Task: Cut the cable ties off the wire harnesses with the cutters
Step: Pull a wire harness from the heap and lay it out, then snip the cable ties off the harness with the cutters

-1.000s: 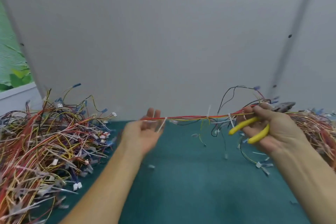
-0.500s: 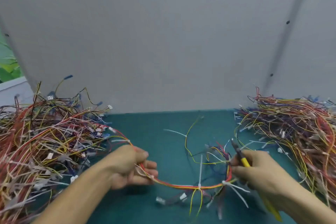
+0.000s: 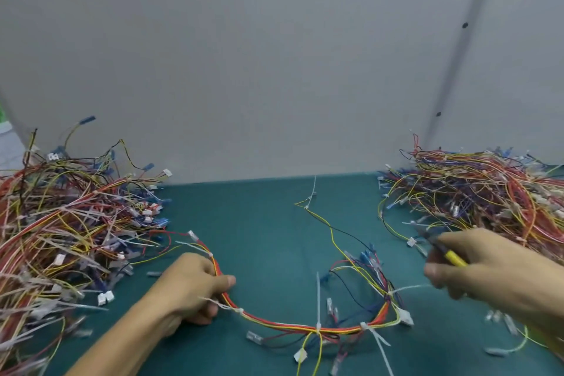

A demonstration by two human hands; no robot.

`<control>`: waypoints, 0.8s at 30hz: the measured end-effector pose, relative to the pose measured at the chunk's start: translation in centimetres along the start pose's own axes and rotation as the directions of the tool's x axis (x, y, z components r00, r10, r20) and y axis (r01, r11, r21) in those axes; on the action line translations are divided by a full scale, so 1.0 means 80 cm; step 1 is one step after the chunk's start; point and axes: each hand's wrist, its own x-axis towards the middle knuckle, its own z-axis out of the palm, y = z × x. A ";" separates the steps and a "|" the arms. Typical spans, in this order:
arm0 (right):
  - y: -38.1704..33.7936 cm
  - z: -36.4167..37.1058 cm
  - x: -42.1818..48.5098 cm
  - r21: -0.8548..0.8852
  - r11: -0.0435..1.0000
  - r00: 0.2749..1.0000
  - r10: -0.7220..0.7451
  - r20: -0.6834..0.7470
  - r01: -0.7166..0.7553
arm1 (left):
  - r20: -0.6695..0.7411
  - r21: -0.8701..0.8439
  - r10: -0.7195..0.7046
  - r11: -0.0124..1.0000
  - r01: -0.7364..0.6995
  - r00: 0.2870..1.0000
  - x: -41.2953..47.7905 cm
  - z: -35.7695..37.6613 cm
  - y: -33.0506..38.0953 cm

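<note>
As left hand (image 3: 192, 287) grips harness (image 3: 305, 327), cutters (image 3: 454, 258) hover nearby.

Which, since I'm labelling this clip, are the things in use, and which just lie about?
In use: left hand gripping the harness; right hand holding the cutters; white cable ties on the harness.
Lying about: left wire pile; right wire pile; green mat.

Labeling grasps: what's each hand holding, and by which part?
Left hand grips the wire harness near one end of its red-and-yellow bundle. Right hand holds the cutters by the yellow handles; their tip is blurred.
</note>
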 end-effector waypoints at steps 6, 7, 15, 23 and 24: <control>-0.027 0.055 0.047 0.407 0.872 0.943 0.158 0.294 -0.273 | -0.096 -0.174 0.133 0.973 -0.148 0.986 0.004 0.002 0.001; -0.030 0.058 0.051 0.464 0.836 0.930 0.137 0.341 -0.293 | -0.113 -0.182 0.153 0.968 -0.172 0.982 0.005 0.002 0.001; -0.043 0.077 0.059 0.846 0.424 0.881 -0.191 0.432 -0.323 | -0.146 -0.511 0.110 0.842 -0.171 0.983 0.008 -0.010 0.015; -0.019 0.081 0.065 0.900 -0.042 0.900 -0.033 0.434 -0.435 | -0.139 -0.638 -0.014 0.766 -0.079 0.990 0.021 -0.016 -0.003; -0.019 0.081 0.064 0.902 -0.056 0.904 -0.049 0.426 -0.428 | -0.132 -0.636 -0.017 0.769 -0.072 0.991 0.023 -0.014 -0.005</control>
